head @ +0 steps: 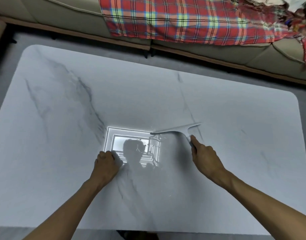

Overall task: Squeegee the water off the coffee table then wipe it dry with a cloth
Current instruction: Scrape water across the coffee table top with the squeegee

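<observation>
A white marble-patterned coffee table [65,135] fills most of the view. My right hand [203,156] grips the handle of a pale grey squeegee [176,130], whose blade lies on the tabletop right of centre. Thin streaks of water [154,153] glint just below the blade's left end, inside the bright reflection of a ceiling light. My left hand [106,161] is curled round a small white cloth [118,159] and rests on the table left of that reflection. Most of the cloth is hidden under my fingers.
A beige sofa [44,16] runs along the far side of the table. A red plaid blanket [183,19] is draped over it, with crumpled fabric at the far right. A strip of grey floor [218,70] separates the sofa from the table.
</observation>
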`<state>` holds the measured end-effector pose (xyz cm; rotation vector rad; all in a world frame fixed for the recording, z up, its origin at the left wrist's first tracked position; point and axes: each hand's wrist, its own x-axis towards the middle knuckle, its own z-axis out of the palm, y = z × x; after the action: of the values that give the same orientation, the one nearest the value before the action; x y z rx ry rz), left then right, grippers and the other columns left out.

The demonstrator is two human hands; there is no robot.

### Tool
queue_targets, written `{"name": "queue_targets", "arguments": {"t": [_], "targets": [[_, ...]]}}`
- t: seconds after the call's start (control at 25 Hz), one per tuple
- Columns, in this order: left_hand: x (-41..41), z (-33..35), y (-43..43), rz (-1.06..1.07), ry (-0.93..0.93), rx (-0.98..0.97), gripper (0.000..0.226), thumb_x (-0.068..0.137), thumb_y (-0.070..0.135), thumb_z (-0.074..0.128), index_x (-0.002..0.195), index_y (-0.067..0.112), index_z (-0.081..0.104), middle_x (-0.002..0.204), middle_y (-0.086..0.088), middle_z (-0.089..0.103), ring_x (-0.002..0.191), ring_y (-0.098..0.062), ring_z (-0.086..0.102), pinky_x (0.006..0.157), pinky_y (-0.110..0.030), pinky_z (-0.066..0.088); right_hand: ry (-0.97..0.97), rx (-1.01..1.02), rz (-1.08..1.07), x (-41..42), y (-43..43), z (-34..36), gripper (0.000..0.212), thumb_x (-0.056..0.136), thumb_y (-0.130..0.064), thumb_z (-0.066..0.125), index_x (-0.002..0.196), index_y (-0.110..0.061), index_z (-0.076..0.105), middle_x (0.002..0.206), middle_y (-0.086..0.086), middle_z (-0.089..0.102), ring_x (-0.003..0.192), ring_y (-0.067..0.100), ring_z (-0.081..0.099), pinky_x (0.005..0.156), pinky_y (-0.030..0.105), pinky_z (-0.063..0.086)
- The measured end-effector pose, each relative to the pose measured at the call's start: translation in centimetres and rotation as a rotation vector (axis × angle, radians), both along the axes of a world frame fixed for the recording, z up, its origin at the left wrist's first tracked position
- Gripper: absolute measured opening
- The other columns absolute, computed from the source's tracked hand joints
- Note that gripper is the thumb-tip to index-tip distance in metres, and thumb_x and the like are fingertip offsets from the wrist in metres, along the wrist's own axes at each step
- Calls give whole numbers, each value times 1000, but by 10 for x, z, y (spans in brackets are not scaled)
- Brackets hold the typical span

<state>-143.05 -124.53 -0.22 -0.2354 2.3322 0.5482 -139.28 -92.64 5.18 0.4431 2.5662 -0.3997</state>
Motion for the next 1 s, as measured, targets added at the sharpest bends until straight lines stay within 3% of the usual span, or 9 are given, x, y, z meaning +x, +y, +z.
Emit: {"name": "queue_targets", "arguments": {"t": [0.16,0.32,0.4,0.52,0.6,0.68,0.76,0.84,1.0], "targets": [[12,-2,-13,78,19,-2,26,90,4,39,109,-7,51,116,-25,45,108,-40,48,101,-46,40,80,-5,39,-32,-6,26,38,104,-34,27,137,-21,41,93,20,67,85,42,60,68,38,45],[12,-11,-18,27,-77,43,31,91,13,47,116,-6,45,126,-27,41,121,-43,42,104,-46,38,152,-49,30,-123,-27,20,33,104,-30,24,121,-11,44,88,17,60,86,41,55,69,46,49],[7,-14,-18,13,-97,25,38,92,12,49,125,-7,42,137,-31,35,130,-46,36,108,-47,35,132,-41,43,-146,-41,7,33,104,-29,24,124,-10,42,96,21,62,90,43,57,74,52,52],[5,-15,-21,38,-105,3,40,90,7,49,128,-6,42,141,-33,33,131,-48,35,106,-49,36,94,-47,74,-126,-55,-13,36,104,-27,25,135,-15,36,95,19,61,91,43,56,69,48,49],[9,-13,-23,26,-130,42,39,90,8,46,125,-7,40,140,-33,31,135,-49,29,109,-49,32,88,-57,116,-89,-52,-14,37,104,-28,27,140,-20,33,82,15,60,80,41,57,61,38,42],[10,-9,-23,16,-129,61,34,90,9,47,120,-6,42,137,-28,34,137,-45,27,109,-45,31,46,-64,167,-48,-43,-8,42,104,-30,27,145,-28,27,80,13,62,71,38,58,61,37,45],[10,-3,-22,47,-90,62,21,92,12,51,109,1,46,122,-21,41,131,-39,37,99,-37,37,-12,-62,211,-11,-31,3,45,103,-30,28,148,-33,24,79,12,65,67,36,59,63,39,51],[14,1,-23,57,-39,65,9,93,11,50,96,6,43,105,-14,42,112,-35,49,87,-34,40,-83,-39,250,18,-20,16,45,103,-30,29,147,-36,23,72,6,61,63,30,57,61,38,51],[34,5,-30,174,41,103,5,92,5,42,90,9,41,83,-8,52,80,-28,49,65,-30,37,-120,9,269,41,-3,43,38,102,-37,28,139,-36,35,64,-1,56,58,25,54,58,34,48]]}}
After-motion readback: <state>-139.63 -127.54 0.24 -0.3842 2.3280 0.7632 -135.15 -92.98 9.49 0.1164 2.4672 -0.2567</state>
